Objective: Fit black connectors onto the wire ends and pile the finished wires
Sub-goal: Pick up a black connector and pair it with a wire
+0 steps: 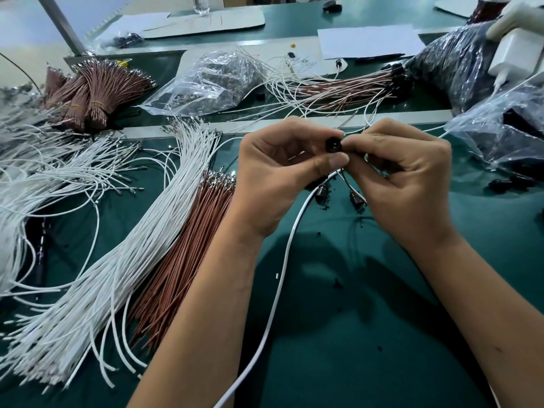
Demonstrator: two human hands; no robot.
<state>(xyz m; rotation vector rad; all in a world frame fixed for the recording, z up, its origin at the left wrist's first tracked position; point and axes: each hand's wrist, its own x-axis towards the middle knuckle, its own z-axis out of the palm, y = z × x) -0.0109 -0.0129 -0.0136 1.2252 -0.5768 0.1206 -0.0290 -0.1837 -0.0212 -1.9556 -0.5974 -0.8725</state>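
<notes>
My left hand [273, 178] pinches a small round black connector [333, 144] between thumb and fingertips, above the green table. My right hand [403, 178] meets it from the right, its fingertips pinched at the connector; what it holds there is hidden by the fingers. A white wire [282, 260] trails down from under my hands toward the near edge. Two loose black connectors [322, 192] lie on the mat under my hands. A pile of wires with black connectors fitted [347, 86] lies behind.
Loose white wires [123, 260] and brown wires [188, 260] fan out on the left. Bound brown bundles [97, 92] sit at the far left. A clear bag of metal parts [212, 81], dark bags of connectors [453, 63] and a white charger [518, 57] lie behind.
</notes>
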